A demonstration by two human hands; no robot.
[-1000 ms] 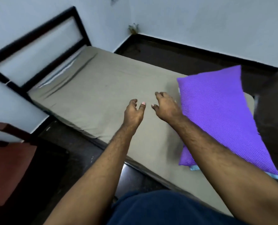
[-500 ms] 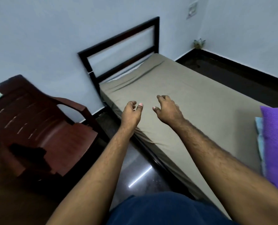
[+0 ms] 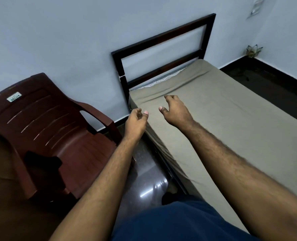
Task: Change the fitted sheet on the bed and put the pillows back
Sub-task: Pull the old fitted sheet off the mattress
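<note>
**Hands reaching for the head corner of the fitted sheet**

Chair (image 3: 45,134) in dark red plastic is standing at the far left, beside the bed, with a dark item lying on its seat. Next to it, the left hand (image 3: 135,124) is hovering off the mattress edge, its grip apart with the fingers loosely curled on nothing. Just right of it, the right hand (image 3: 176,110) is hanging over the near head corner, its grip likewise apart and empty. Beneath and to the right, the fitted sheet (image 3: 231,122) is lying stretched over the bed, olive-grey, mostly smooth, creasing in long folds near the headboard (image 3: 163,49), where a strip of striped mattress is showing.

The sheet is likely handling as light, limp cloth, gripping easily but bunching when pulled. The sensible place to be taking hold is the corner hem under the right hand, where the sheet is wrapping down over the mattress side.
</note>
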